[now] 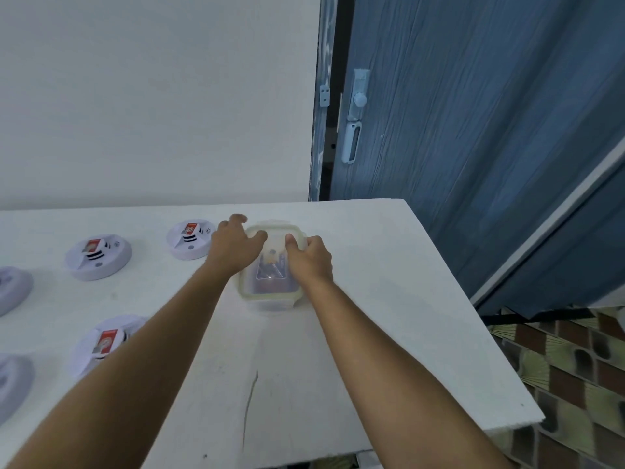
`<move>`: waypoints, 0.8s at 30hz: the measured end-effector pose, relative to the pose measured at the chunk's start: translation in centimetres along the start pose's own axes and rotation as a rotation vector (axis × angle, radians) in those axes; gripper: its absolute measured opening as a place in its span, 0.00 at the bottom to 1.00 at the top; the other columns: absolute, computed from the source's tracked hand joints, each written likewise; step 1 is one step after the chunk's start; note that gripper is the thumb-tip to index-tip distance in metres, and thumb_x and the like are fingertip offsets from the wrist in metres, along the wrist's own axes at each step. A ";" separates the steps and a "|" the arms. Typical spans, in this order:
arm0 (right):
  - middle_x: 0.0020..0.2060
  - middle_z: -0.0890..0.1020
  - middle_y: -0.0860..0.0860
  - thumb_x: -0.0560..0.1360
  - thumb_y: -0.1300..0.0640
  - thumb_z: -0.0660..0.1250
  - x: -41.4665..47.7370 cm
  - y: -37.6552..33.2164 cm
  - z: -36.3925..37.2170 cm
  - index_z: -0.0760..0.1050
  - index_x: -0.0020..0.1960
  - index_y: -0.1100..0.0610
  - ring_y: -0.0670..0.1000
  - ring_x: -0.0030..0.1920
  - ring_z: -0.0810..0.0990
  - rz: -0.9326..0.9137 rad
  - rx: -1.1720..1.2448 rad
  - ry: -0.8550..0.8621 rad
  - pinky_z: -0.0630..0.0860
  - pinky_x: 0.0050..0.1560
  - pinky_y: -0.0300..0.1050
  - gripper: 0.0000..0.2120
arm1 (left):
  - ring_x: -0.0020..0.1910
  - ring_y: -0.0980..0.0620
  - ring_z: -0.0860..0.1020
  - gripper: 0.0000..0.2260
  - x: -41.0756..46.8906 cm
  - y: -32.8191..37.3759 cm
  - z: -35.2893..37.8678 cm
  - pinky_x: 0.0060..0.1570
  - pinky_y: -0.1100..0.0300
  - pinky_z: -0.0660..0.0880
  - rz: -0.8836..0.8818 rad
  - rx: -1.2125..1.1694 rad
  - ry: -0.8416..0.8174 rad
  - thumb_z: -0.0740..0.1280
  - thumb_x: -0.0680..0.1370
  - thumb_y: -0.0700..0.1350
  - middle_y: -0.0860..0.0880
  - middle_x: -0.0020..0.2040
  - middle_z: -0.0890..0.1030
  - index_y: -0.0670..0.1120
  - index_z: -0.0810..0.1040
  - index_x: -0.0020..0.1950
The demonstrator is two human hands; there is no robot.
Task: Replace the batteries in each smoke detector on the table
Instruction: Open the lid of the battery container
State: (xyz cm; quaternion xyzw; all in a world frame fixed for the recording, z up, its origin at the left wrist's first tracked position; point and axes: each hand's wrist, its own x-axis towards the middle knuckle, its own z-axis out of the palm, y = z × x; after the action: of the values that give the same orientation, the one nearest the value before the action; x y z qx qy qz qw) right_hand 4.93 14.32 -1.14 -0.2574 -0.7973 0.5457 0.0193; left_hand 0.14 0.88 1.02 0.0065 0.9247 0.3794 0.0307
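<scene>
A clear plastic container with a lid stands on the white table, with small dark items showing through the lid. My left hand grips its far left corner, thumb on the lid. My right hand grips its right edge, thumb on top. Three white round smoke detectors lie back side up with red batteries showing: one just left of my left hand, one farther left, one partly hidden under my left forearm.
Two more round white detectors are cut off by the left edge. The table's right edge drops to a patterned tile floor. A blue door stands behind, a white wall to its left.
</scene>
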 end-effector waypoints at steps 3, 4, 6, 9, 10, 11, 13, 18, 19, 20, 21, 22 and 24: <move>0.60 0.80 0.49 0.76 0.37 0.64 0.3 -0.1 -0.2 0.74 0.63 0.53 0.55 0.58 0.79 0.016 0.030 0.018 0.74 0.53 0.47 0.24 | 0.59 0.42 0.73 0.20 -1.5 -0.6 -0.6 0.55 0.52 0.69 -0.152 -0.081 -0.034 0.63 0.78 0.55 0.43 0.58 0.76 0.41 0.73 0.61; 0.60 0.80 0.49 0.76 0.36 0.65 0.4 -0.2 -0.3 0.74 0.63 0.53 0.54 0.57 0.79 0.016 0.028 0.022 0.74 0.52 0.47 0.24 | 0.51 0.43 0.73 0.16 -1.8 -0.9 -0.6 0.48 0.54 0.68 -0.164 -0.086 -0.038 0.62 0.78 0.55 0.45 0.47 0.76 0.41 0.75 0.49; 0.58 0.81 0.49 0.74 0.35 0.66 0.5 -0.3 -0.5 0.77 0.61 0.53 0.54 0.55 0.80 0.004 0.019 0.034 0.73 0.47 0.46 0.25 | 0.40 0.45 0.70 0.18 -2.5 -1.2 -0.6 0.39 0.56 0.64 -0.159 -0.081 -0.028 0.63 0.78 0.54 0.48 0.33 0.70 0.43 0.68 0.34; 0.44 0.79 0.50 0.74 0.34 0.66 0.5 -0.3 -0.8 0.74 0.43 0.55 0.54 0.45 0.79 0.035 0.019 0.026 0.70 0.37 0.44 0.22 | 0.37 0.44 0.72 0.21 -3.1 -1.6 -0.7 0.36 0.55 0.67 -0.172 -0.116 0.008 0.66 0.77 0.56 0.46 0.31 0.71 0.42 0.70 0.33; 0.40 0.78 0.50 0.74 0.34 0.66 0.2 -0.3 -0.9 0.71 0.38 0.55 0.55 0.43 0.78 0.059 0.018 0.018 0.68 0.34 0.43 0.23 | 0.40 0.41 0.76 0.21 -3.2 -1.6 -0.7 0.39 0.53 0.70 -0.169 -0.115 0.020 0.66 0.76 0.57 0.43 0.34 0.76 0.39 0.75 0.38; 0.39 0.76 0.50 0.74 0.34 0.66 0.1 -0.4 -1.0 0.68 0.36 0.54 0.55 0.42 0.78 0.073 0.017 0.011 0.67 0.33 0.43 0.24 | 0.46 0.40 0.78 0.22 -3.2 -1.7 -0.7 0.45 0.52 0.73 -0.161 -0.100 0.033 0.67 0.75 0.59 0.41 0.42 0.80 0.38 0.79 0.48; 0.37 0.74 0.49 0.75 0.36 0.66 -0.4 -0.6 -1.3 0.65 0.35 0.53 0.55 0.41 0.76 0.056 0.012 0.017 0.66 0.32 0.43 0.24 | 0.57 0.42 0.78 0.28 -3.4 -1.7 -0.8 0.53 0.53 0.73 -0.135 -0.072 0.077 0.68 0.75 0.60 0.44 0.54 0.81 0.39 0.76 0.63; 0.51 0.81 0.49 0.76 0.38 0.67 -1.9 -1.5 -2.9 0.76 0.57 0.54 0.52 0.50 0.78 -0.108 0.048 0.081 0.71 0.46 0.43 0.21 | 0.51 0.48 0.77 0.27 -5.1 -0.2 -2.5 0.47 0.58 0.71 0.002 -0.130 0.230 0.72 0.73 0.58 0.50 0.47 0.77 0.44 0.73 0.65; 0.52 0.81 0.49 0.76 0.38 0.68 -2.5 -1.7 -3.5 0.76 0.59 0.53 0.51 0.50 0.78 -0.147 0.050 0.092 0.72 0.48 0.43 0.22 | 0.48 0.49 0.77 0.26 -5.6 0.1 -3.0 0.44 0.60 0.71 0.038 -0.156 0.249 0.72 0.72 0.58 0.50 0.46 0.77 0.45 0.74 0.64; 0.52 0.80 0.49 0.76 0.38 0.68 -2.9 -1.8 -4.1 0.76 0.60 0.52 0.50 0.50 0.79 -0.182 0.064 0.096 0.72 0.49 0.44 0.21 | 0.46 0.52 0.76 0.25 -6.1 0.3 -3.5 0.41 0.63 0.69 0.074 -0.168 0.259 0.73 0.72 0.58 0.51 0.45 0.78 0.46 0.75 0.63; 0.51 0.80 0.48 0.75 0.38 0.69 -3.5 -1.8 -4.6 0.76 0.59 0.52 0.50 0.50 0.79 -0.214 0.096 0.093 0.73 0.50 0.43 0.20 | 0.43 0.54 0.76 0.23 -6.7 0.6 -4.0 0.39 0.65 0.68 0.114 -0.161 0.265 0.73 0.71 0.58 0.51 0.44 0.79 0.47 0.76 0.61; 0.49 0.79 0.47 0.75 0.39 0.69 -3.9 -1.7 -5.1 0.76 0.58 0.51 0.49 0.49 0.79 -0.241 0.137 0.088 0.73 0.49 0.43 0.19 | 0.40 0.58 0.75 0.22 -7.2 0.8 -4.6 0.39 0.66 0.68 0.153 -0.143 0.268 0.74 0.71 0.58 0.53 0.41 0.79 0.48 0.77 0.58; 0.47 0.78 0.45 0.75 0.40 0.70 -5.0 -1.4 -6.1 0.78 0.57 0.50 0.46 0.47 0.78 -0.279 0.224 0.069 0.73 0.47 0.40 0.17 | 0.38 0.62 0.76 0.19 -8.4 0.9 -5.6 0.48 0.59 0.74 0.222 -0.100 0.265 0.74 0.69 0.61 0.56 0.37 0.79 0.52 0.78 0.52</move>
State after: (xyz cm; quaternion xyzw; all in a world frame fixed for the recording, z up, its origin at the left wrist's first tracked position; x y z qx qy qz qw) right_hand 10.66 17.05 3.79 -0.1592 -0.7584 0.6138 0.1507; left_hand 8.21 -2.69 6.11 0.0570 0.8941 0.4236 -0.1334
